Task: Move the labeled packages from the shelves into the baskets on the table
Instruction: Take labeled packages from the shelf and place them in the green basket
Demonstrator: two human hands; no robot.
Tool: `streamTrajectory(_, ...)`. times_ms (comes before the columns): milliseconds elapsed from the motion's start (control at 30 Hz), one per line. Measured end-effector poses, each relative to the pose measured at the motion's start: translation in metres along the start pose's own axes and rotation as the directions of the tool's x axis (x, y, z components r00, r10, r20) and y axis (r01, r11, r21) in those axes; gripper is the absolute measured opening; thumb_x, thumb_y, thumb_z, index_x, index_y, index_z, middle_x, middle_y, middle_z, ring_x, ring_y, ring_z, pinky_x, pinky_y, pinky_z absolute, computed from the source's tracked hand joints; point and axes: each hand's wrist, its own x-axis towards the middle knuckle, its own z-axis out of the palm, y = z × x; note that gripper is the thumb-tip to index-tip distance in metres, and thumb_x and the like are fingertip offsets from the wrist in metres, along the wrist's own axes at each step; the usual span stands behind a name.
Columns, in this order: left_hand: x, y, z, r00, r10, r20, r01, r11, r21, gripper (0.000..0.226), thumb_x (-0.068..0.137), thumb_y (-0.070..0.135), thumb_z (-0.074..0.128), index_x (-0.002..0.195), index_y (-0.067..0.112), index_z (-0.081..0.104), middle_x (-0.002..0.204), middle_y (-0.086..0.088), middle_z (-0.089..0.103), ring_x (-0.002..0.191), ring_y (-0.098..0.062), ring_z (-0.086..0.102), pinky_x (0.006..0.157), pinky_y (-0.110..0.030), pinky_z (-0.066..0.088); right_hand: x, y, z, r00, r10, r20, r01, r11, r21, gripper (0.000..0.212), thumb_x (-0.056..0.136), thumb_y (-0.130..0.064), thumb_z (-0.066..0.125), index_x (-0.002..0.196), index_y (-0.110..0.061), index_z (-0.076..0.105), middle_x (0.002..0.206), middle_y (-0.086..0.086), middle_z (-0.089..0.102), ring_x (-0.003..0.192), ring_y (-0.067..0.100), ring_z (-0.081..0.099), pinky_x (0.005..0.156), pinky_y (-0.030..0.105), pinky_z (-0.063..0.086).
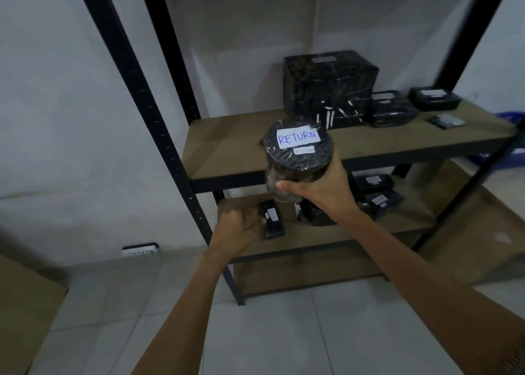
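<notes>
My right hand (322, 188) grips a round black wrapped package (297, 154) with a white label reading RETURN, held in the air in front of the shelf unit. My left hand (237, 228) is lower, at the front of the lower shelf (335, 236), fingers curled against a small black package (271, 218); whether it holds that package I cannot tell. The upper shelf (227, 144) carries a large black box (329, 87) and smaller black packages (392, 110). No basket is in view.
More black labeled packages (379, 194) lie on the lower shelf at the right. Black metal uprights (136, 90) frame the unit. A cardboard box corner (20, 306) sits at the lower left on the tiled floor, and something blue (511, 119) shows at the right edge.
</notes>
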Motion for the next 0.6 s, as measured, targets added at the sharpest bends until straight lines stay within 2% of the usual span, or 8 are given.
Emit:
streamTrajectory(100, -0.027, 0.022, 0.019, 0.999, -0.040, 0.010, 0.041, 0.998, -0.042, 0.026, 0.083, 0.032, 0.068, 0.094, 0.008, 0.068, 0.087, -0.005, 0.071, 0.082, -0.014, 0.065, 0.081, -0.037, 0.054, -0.037, 0.008, -0.035, 0.999, 0.027, -0.026, -0.028, 1.000, -0.014, 0.104, 0.037, -0.040, 0.093, 0.124, -0.033, 0.036, 0.120, -0.018, 0.052, 0.119, 0.007, 0.049, 0.103, 0.034, 0.043)
streamTrajectory(233, -0.064, 0.066, 0.048, 0.994, -0.018, 0.112, 0.027, 0.997, -0.074, 0.031, 0.083, 0.032, 0.071, 0.109, 0.017, 0.067, 0.097, 0.008, 0.069, 0.089, -0.003, 0.064, 0.081, -0.018, 0.051, -0.082, 0.022, -0.090, 0.994, 0.087, -0.060, -0.089, 0.996, -0.029, 0.112, 0.028, -0.060, 0.088, 0.125, -0.034, 0.037, 0.127, -0.011, 0.055, 0.121, 0.011, 0.050, 0.102, 0.044, 0.045)
streamTrajectory(333, -0.094, 0.100, 0.077, 0.985, -0.001, 0.170, 0.018, 0.995, -0.101, 0.034, 0.080, 0.035, 0.073, 0.109, 0.019, 0.067, 0.098, 0.008, 0.069, 0.091, -0.001, 0.064, 0.080, -0.013, 0.050, -0.114, 0.033, -0.136, 0.992, 0.091, -0.082, -0.095, 0.994, -0.044, 0.113, 0.031, -0.057, 0.088, 0.129, -0.032, 0.036, 0.128, -0.011, 0.056, 0.122, 0.011, 0.051, 0.102, 0.043, 0.045)
streamTrajectory(467, -0.129, 0.142, 0.118, 0.977, 0.029, 0.209, -0.004, 0.993, -0.121, 0.031, 0.080, 0.032, 0.075, 0.106, 0.017, 0.068, 0.094, 0.009, 0.069, 0.085, 0.005, 0.063, 0.074, -0.008, 0.048, -0.155, 0.046, -0.191, 0.983, 0.129, -0.128, -0.132, 0.991, -0.015, 0.107, 0.031, -0.053, 0.089, 0.125, -0.036, 0.039, 0.123, -0.015, 0.057, 0.119, 0.010, 0.053, 0.100, 0.043, 0.046)
streamTrajectory(600, -0.148, 0.173, 0.154, 0.946, 0.047, 0.321, -0.015, 0.995, -0.102, 0.039, 0.078, 0.037, 0.074, 0.110, 0.017, 0.067, 0.101, 0.009, 0.068, 0.090, -0.001, 0.064, 0.076, -0.011, 0.049, -0.195, 0.054, -0.241, 0.971, 0.166, -0.175, -0.174, 0.984, -0.032, 0.106, 0.034, -0.043, 0.092, 0.126, -0.031, 0.040, 0.125, -0.013, 0.056, 0.119, 0.010, 0.052, 0.102, 0.039, 0.045)
